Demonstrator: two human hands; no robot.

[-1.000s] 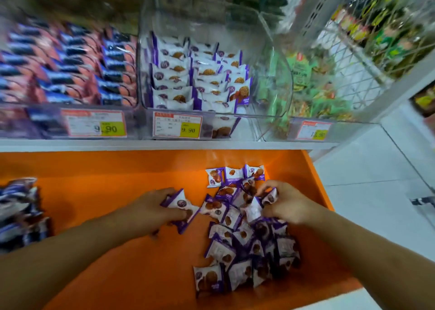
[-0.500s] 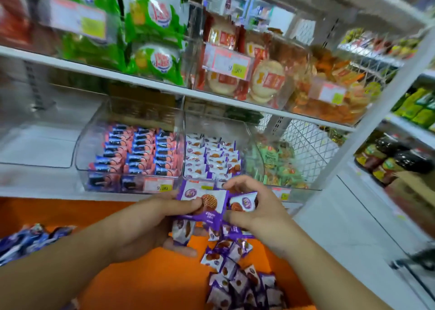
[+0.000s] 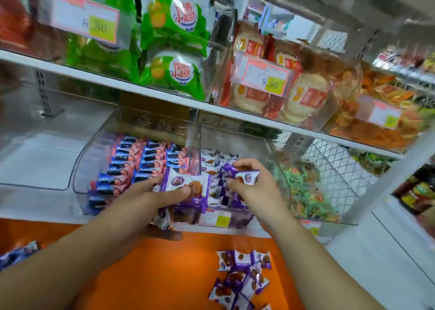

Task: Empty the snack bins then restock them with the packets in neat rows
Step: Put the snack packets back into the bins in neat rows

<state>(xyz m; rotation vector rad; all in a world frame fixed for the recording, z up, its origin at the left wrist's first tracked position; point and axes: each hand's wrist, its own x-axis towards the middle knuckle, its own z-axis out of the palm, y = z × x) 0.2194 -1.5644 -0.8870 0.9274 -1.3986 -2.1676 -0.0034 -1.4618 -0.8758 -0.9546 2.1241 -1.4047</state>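
While both hands hang at the front of the middle bin point(image 3: 235, 142), each already has purple packets in it: the left hand point(image 3: 150, 199) grips a small stack point(image 3: 186, 189), thumb pressed across the face of the top packet and fingers curled behind, with one more packet point(image 3: 162, 218) dangling below the palm; the right hand point(image 3: 251, 187) pinches a single packet point(image 3: 244, 174) between thumb and fingertips, just above the rows point(image 3: 213, 166) already laid in that bin. More of the same packets lie in a loose pile point(image 3: 240, 279) on the orange ledge point(image 3: 141, 262) below. The bin to the left holds neat rows of blue packets point(image 3: 138, 161), so restocking looks well along, with this bin part filled.

These packets should be light, each a puffed foil pillow round one biscuit, likely brittle, so squeezing the middle hard could crack it. The film looks glossy and will probably slide, which makes the left hand's stack liable to fan out or shed its lowest packet. Holding by the flat faces with gentle pressure, or by the crimped end seams, seems safest. Setting each one on edge against the last row should keep the lines straight; the clear bin wall gives a stop to square them against
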